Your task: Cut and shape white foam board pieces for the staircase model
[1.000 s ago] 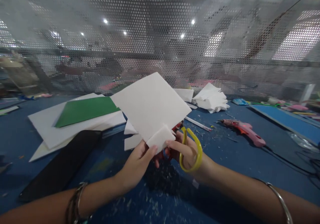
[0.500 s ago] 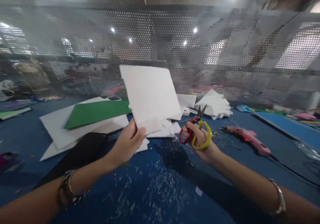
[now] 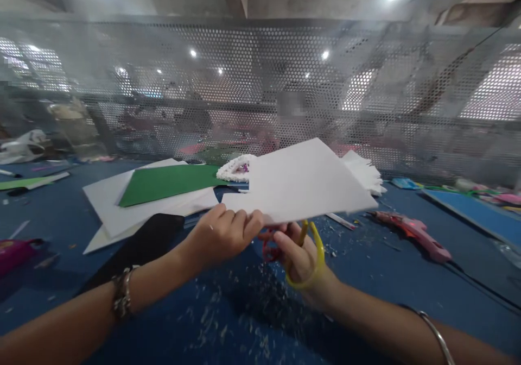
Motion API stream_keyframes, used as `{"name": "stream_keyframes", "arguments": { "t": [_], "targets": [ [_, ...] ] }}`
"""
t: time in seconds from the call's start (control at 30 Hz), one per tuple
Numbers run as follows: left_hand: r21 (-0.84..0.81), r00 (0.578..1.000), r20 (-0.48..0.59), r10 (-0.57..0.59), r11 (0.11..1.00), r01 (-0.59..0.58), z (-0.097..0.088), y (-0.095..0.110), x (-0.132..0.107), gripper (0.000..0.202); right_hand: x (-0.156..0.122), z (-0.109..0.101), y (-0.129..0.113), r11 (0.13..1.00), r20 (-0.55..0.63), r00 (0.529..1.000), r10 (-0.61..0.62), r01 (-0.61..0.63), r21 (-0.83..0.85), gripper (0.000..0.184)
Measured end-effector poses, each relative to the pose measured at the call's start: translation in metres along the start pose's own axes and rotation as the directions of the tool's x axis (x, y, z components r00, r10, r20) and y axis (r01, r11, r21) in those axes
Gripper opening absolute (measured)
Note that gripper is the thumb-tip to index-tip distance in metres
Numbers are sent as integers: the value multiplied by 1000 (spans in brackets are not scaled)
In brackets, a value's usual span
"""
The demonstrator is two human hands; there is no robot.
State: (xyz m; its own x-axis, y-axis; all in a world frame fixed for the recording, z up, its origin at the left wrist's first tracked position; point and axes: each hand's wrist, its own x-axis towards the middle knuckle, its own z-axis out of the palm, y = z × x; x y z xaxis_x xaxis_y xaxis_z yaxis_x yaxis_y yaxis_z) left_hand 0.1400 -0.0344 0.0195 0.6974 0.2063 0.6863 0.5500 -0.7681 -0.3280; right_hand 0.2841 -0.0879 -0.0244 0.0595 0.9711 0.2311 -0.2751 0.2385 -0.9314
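Yellow-and-red scissors [image 3: 321, 245] sit in the right hand [image 3: 304, 262], lower centre, fingers curled about them. Just left, bunched fingers of the left hand [image 3: 228, 234] pinch the lower-left edge of the sheet [image 3: 305, 183], which stretches beyond both hands, mid-frame, partly hiding the scissors.

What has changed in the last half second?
The white sheet swung rightward and tipped flatter in the left hand. The right hand brought the scissors leftward to the sheet's lower edge; their blades are now hidden. Both hands kept their holds. The green sheet and glue gun stayed put.
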Motion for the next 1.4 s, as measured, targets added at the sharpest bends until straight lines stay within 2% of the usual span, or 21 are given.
{"name": "stream_keyframes", "arguments": {
  "t": [0.1, 0.23, 0.3, 0.4, 0.47, 0.5, 0.53, 0.57, 0.6, 0.67, 0.7, 0.73, 0.77, 0.87, 0.97, 1.03, 1.13, 1.2, 1.27, 1.4],
  "targets": [
    [-247, 995, 54, -89, 964, 100, 3, 13, -4, 23, 3, 3, -5, 995, -37, 998, -51, 47, -84, 18],
    [-321, 993, 85, -81, 942, 104, 7, 22, -9, 21, 2, 6, -9, 995, -114, 992, -57, 48, -85, 10],
    [-371, 992, 88, -90, 921, 117, 8, 20, -10, 20, 2, 5, -9, 999, -159, 987, -36, 29, -46, 7],
    [-444, 979, 184, -90, 881, 165, 8, 12, -8, 15, 4, 0, -12, 1000, -144, 990, -5, 4, -8, 10],
    [-478, 960, 245, -136, 844, 241, 8, 5, -6, 10, 6, -4, -17, 1000, -130, 991, -24, 23, -8, 14],
    [-506, 944, 269, -189, 806, 306, 9, 2, -4, 17, 7, -5, -20, 999, -124, 991, -44, 43, -14, 15],
    [-554, 919, 295, -260, 737, 386, 10, 0, -3, 24, 7, -7, -22, 998, -115, 991, -65, 62, -24, 16],
    [-620, 881, 340, -329, 626, 474, 11, -1, -2, 28, 8, -7, -24, 996, -102, 991, -82, 79, -36, 16],
    [-686, 830, 414, -374, 471, 554, 13, -1, -1, 29, 9, -8, -25, 995, -87, 992, -96, 92, -45, 17],
    [-763, 734, 578, -355, 83, 641, 17, 2, 0, 27, 10, -8, -24, 994, -64, 992, -106, 104, -47, 18],
    [-760, 705, 635, -316, -91, 644, 18, 4, 0, 26, 10, -8, -22, 994, -56, 993, -104, 102, -42, 20],
    [-742, 689, 670, -278, -221, 632, 19, 8, 0, 27, 10, -8, -19, 994, -48, 994, -101, 99, -35, 20],
    [-726, 681, 686, -256, -306, 616, 20, 11, 0, 26, 11, -7, -16, 996, -37, 995, -90, 89, -30, 21],
    [-712, 676, 689, -263, -418, 564, 18, 20, 0, 21, 10, -8, -12, 998, 10, 999, -50, 50, -25, 17],
    [-663, 641, 720, -268, -540, 519, 14, 21, 2, 18, 10, -11, -15, 998, 52, 999, 7, -4, -63, 14],
    [-609, 584, 759, -287, -631, 480, 12, 16, 5, 13, 11, -13, -19, 993, 93, 995, 46, -35, -116, 23],
    [-565, 481, 796, -368, -735, 374, 8, 2, 11, 9, 14, -18, -24, 954, 174, 979, 109, -54, -296, 36],
    [-577, 439, 789, -429, -762, 292, 6, -8, 15, 15, 16, -20, -26, 886, 183, 965, 188, -86, -456, 37],
    [-593, 420, 777, -469, -768, 240, 5, -15, 17, 18, 15, -22, -29, 809, 175, 957, 230, -89, -581, 35],
    [-601, 413, 771, -485, -769, 219, 5, -18, 18, 17, 12, -24, -41, 695, 248, 956, 154, 74, -716, 24]
  ]
}}
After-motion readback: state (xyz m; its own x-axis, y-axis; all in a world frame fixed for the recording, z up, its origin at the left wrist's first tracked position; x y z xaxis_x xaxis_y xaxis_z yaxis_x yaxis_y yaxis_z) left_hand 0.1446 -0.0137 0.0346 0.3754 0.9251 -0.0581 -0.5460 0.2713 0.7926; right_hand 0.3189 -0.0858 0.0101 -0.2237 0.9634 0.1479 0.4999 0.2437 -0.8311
